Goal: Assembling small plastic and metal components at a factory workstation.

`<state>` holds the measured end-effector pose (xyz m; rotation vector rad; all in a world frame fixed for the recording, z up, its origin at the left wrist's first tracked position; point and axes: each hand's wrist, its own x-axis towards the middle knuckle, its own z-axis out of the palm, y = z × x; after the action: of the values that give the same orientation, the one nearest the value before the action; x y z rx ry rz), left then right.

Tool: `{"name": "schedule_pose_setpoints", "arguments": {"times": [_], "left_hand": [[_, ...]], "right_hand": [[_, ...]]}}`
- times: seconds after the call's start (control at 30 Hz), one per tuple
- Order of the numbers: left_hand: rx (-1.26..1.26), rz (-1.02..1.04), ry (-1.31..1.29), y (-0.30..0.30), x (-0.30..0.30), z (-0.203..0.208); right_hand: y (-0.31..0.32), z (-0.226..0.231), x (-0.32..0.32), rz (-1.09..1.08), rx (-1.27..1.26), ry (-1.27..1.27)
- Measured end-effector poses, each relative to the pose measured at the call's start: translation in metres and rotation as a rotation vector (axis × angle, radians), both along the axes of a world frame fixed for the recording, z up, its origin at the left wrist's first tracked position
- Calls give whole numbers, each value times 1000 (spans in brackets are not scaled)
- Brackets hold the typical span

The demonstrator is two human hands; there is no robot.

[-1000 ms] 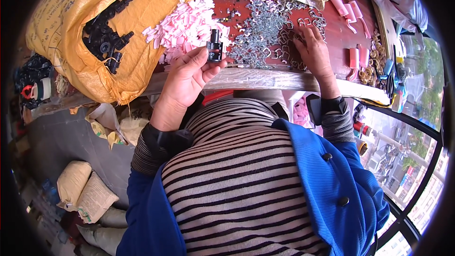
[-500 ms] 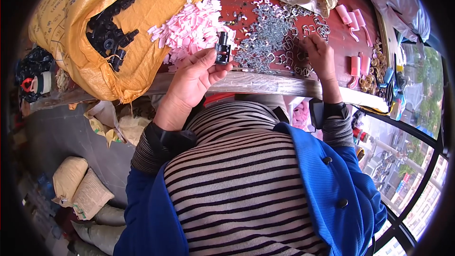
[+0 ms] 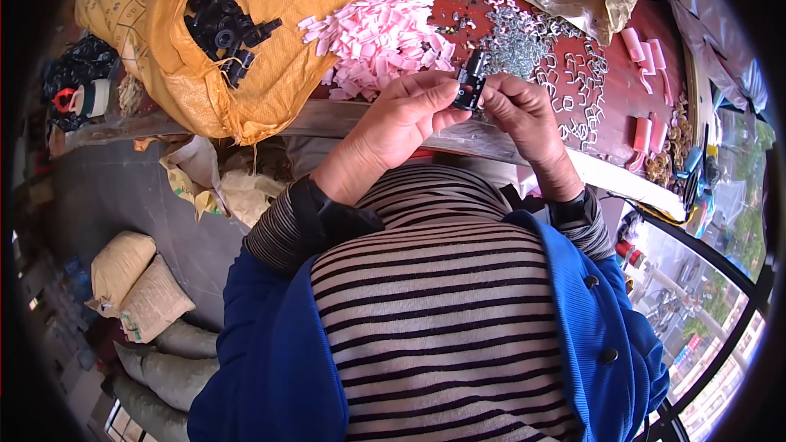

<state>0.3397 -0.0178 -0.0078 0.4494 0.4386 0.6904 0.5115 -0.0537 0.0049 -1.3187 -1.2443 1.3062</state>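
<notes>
My left hand pinches a small black plastic fitting with a round stub pointing away from me. My right hand is closed at the fitting's right side, its thumb and fingertips against it. Whatever those fingertips hold is too small to make out. Just beyond my hands lies a pile of pink plastic pieces. Right of it is a heap of small silvery metal parts, with bent wire clips spread beside it.
An orange woven sack holding black fittings lies at the left of the red table. Pink rolls and brass-coloured parts lie at the right. Two tan sacks stand on the floor.
My right hand has left the wire clips and come left to the fitting. My left hand still holds the fitting. The whole view has shifted, with the table's things appearing farther right.
</notes>
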Motion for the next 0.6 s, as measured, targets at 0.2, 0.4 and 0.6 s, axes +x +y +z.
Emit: {"name": "schedule_pose_setpoints", "arguments": {"times": [0.2,0.4,0.6], "left_hand": [[2,8,-15,0,-6,-4],[-38,-43,-68,0,-5,-3],[-70,-92,-35,4,-6,-1]], "right_hand": [[0,4,-4,38,-64,183],[-5,2,-3,62,32,170],[-3,4,3,22,88,39]]}}
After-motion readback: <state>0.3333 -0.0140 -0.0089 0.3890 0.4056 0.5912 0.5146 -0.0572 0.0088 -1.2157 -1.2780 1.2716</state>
